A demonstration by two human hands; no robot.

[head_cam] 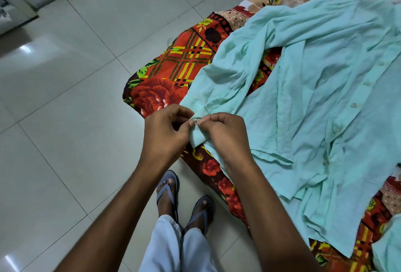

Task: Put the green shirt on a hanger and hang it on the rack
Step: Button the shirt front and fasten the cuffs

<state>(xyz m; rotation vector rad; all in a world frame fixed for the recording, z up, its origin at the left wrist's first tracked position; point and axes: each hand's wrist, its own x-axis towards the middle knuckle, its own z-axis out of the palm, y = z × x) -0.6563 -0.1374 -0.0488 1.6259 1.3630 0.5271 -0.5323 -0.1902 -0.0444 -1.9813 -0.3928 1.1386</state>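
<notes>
The green shirt [314, 98] is spread front-up over a floral bedsheet [180, 63] on the bed, so that its parts can be reached. Its sleeve cuff [198, 135] is drawn to the bed's edge and pinched between the left hand [167, 132] and right hand [223, 135], fingers closed at the cuff button [196, 122], apparently being worked. No hanger is seen.

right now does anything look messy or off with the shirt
Nothing is damaged, but the green shirt lies rumpled and creased on the floral bedsheet, its front unbuttoned and open. The left hand and right hand both pinch the sleeve cuff at a button. No hanger is visible.
</notes>
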